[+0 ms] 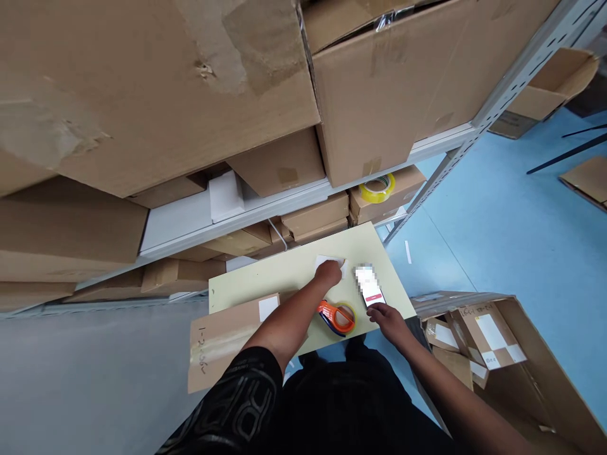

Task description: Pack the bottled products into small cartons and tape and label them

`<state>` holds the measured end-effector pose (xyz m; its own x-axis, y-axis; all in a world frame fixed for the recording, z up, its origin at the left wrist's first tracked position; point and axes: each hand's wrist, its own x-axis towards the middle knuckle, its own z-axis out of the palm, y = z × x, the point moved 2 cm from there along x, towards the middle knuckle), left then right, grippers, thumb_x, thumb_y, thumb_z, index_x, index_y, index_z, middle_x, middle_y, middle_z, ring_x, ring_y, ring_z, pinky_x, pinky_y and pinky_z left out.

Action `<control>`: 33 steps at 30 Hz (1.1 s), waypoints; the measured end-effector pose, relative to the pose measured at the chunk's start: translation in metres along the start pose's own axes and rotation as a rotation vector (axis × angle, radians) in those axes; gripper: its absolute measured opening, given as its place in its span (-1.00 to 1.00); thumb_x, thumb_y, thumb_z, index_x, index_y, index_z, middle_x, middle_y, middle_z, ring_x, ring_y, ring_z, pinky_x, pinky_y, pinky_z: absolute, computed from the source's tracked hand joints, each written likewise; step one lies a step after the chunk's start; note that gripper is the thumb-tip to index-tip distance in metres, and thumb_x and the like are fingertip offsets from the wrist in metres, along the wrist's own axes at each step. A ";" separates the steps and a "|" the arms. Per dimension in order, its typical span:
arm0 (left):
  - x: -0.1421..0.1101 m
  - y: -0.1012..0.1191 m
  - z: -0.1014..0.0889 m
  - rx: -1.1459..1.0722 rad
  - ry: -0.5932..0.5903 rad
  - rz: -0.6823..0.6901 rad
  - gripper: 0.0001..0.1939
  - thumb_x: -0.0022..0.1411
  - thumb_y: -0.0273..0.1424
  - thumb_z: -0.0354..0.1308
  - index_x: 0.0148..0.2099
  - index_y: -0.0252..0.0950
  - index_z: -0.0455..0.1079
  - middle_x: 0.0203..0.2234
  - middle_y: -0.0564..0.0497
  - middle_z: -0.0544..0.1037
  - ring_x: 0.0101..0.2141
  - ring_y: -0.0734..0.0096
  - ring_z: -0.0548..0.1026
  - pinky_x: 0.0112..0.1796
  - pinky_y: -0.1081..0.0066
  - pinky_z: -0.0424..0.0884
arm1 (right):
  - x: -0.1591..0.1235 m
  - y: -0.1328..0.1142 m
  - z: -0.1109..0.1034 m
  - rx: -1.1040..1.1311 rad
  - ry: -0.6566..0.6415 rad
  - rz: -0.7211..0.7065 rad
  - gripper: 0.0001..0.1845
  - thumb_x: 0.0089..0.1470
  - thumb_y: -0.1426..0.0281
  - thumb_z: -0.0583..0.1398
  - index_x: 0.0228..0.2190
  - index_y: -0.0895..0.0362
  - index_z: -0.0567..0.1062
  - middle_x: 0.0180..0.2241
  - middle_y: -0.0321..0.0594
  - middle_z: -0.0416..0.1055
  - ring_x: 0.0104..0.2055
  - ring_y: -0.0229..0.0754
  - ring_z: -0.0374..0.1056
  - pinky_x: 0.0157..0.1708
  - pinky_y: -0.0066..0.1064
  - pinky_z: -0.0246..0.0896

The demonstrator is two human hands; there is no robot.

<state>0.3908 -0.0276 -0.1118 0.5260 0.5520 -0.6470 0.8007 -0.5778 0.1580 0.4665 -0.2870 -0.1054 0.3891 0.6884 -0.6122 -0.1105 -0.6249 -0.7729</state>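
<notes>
A small white paper slip [324, 260] lies on the cream table [289, 268]. My left hand [328, 273] is closed and rests over the slip's lower edge; what its fingers hold is hidden. To its right is a phone [368, 284] with a lit, partly blurred screen. My right hand [386, 317] grips the phone's lower end with curled fingers. Between my forearms sits an orange tape dispenser [337, 317] with a roll of tape, near the table's front edge. A taped cardboard box [227, 335] with handwriting and a white label lies under my left forearm.
A metal shelf [265, 205] with large cardboard boxes [374, 95] rises in front of the table. A yellow tape roll [377, 188] lies on a lower box. At my right stands a big open carton [535, 398] holding several labelled boxes [493, 335].
</notes>
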 end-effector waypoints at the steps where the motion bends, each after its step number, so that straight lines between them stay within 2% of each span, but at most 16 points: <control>1: -0.002 -0.001 -0.002 -0.014 0.003 0.000 -0.67 0.32 -0.36 0.12 0.03 -0.33 0.60 0.01 -0.27 0.63 0.01 0.10 0.60 -0.05 0.32 0.47 | 0.002 -0.001 0.002 -0.008 -0.005 -0.002 -0.60 0.09 0.06 0.19 -0.25 0.10 0.62 -0.32 -0.18 0.61 -0.21 -0.01 0.55 -0.13 -0.25 0.35; 3: -0.007 -0.003 -0.008 -0.045 0.009 0.010 -0.69 0.29 -0.34 0.17 0.00 -0.33 0.60 -0.01 -0.26 0.65 -0.01 0.12 0.60 -0.07 0.34 0.47 | 0.004 -0.004 0.006 -0.018 -0.014 -0.008 -0.60 0.09 0.07 0.18 -0.25 0.10 0.62 -0.31 -0.17 0.62 -0.21 -0.01 0.55 -0.14 -0.25 0.35; 6: -0.015 -0.008 -0.022 -0.105 0.016 0.050 -0.76 0.25 -0.29 0.25 -0.10 -0.26 0.62 -0.09 -0.13 0.68 -0.06 0.19 0.61 -0.12 0.40 0.45 | 0.008 -0.009 0.012 -0.024 -0.024 -0.021 -0.60 0.10 0.08 0.17 -0.24 0.10 0.62 -0.27 -0.16 0.63 -0.21 -0.03 0.55 -0.14 -0.26 0.36; 10: -0.025 -0.024 -0.045 -0.187 0.054 0.068 -0.85 0.25 -0.31 0.23 -0.20 -0.20 0.59 -0.21 0.00 0.69 -0.18 0.28 0.61 -0.22 0.44 0.43 | 0.015 -0.023 0.018 -0.108 -0.039 -0.061 -0.64 0.15 0.10 0.17 -0.24 0.06 0.63 -0.27 -0.18 0.64 -0.19 -0.02 0.55 -0.16 -0.26 0.36; 14: -0.035 -0.051 -0.065 -0.236 0.117 -0.003 -0.92 0.18 -0.37 0.24 -0.27 -0.24 0.54 -0.29 -0.01 0.67 -0.25 0.28 0.59 -0.30 0.43 0.38 | 0.034 -0.054 0.027 -0.326 -0.013 -0.180 -0.70 0.23 0.17 0.14 -0.25 0.03 0.63 -0.19 -0.17 0.64 -0.12 -0.02 0.52 -0.14 -0.27 0.31; 17: -0.041 -0.071 -0.074 -0.263 0.182 -0.063 -0.82 0.13 -0.41 0.26 -0.16 -0.23 0.49 -0.23 -0.01 0.65 -0.24 0.30 0.57 -0.32 0.44 0.36 | 0.060 -0.081 0.044 -0.572 0.005 -0.279 -0.71 0.28 0.26 0.12 -0.17 0.07 0.62 -0.13 -0.10 0.61 -0.09 -0.02 0.49 -0.12 -0.29 0.28; 21: -0.046 -0.090 -0.080 -0.357 0.191 -0.119 -0.52 0.08 -0.46 0.28 0.08 -0.17 0.39 -0.28 0.06 0.65 -0.32 0.34 0.57 -0.36 0.45 0.33 | 0.099 -0.105 0.081 -0.826 -0.001 -0.435 -0.67 0.33 0.36 0.08 -0.02 0.16 0.57 0.03 0.01 0.51 0.07 0.00 0.39 0.04 -0.29 0.24; 24: -0.049 -0.100 -0.082 -0.389 0.180 -0.161 -0.51 0.13 -0.44 0.25 0.14 -0.17 0.37 -0.35 0.07 0.64 -0.39 0.33 0.57 -0.38 0.43 0.34 | 0.122 -0.113 0.108 -0.975 -0.031 -0.468 -0.63 0.33 0.40 0.05 0.02 0.22 0.53 0.07 0.09 0.46 0.11 0.06 0.31 0.07 -0.23 0.24; 28: -0.052 -0.108 -0.081 -0.316 0.202 -0.189 -0.74 0.35 -0.32 0.08 -0.01 -0.23 0.51 -0.36 -0.03 0.66 -0.39 0.31 0.60 -0.32 0.40 0.40 | 0.142 -0.115 0.130 -1.087 0.007 -0.430 -0.47 0.26 0.47 0.05 0.24 0.24 0.37 0.07 0.16 0.40 0.06 0.14 0.29 -0.04 -0.15 0.28; 31: -0.054 -0.114 -0.080 -0.255 0.225 -0.192 -0.66 0.43 -0.25 -0.01 -0.12 -0.24 0.57 -0.24 -0.12 0.69 -0.21 0.23 0.62 -0.21 0.37 0.44 | 0.149 -0.114 0.137 -1.108 0.032 -0.410 -0.28 0.25 0.43 0.07 0.40 0.20 0.15 0.11 0.18 0.35 0.04 0.16 0.30 -0.08 -0.14 0.29; 33: -0.054 -0.118 -0.078 -0.234 0.223 -0.207 -0.65 0.42 -0.23 0.00 -0.12 -0.24 0.59 -0.14 -0.15 0.68 -0.10 0.18 0.61 -0.15 0.35 0.45 | 0.152 -0.112 0.138 -1.110 0.035 -0.411 -0.23 0.24 0.38 0.10 0.43 0.18 0.11 0.13 0.17 0.34 0.03 0.16 0.31 -0.08 -0.14 0.29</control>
<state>0.2905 0.0576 -0.0370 0.3751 0.7749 -0.5088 0.9268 -0.3016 0.2238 0.4114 -0.0611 -0.1346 0.2369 0.9124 -0.3337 0.8764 -0.3490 -0.3320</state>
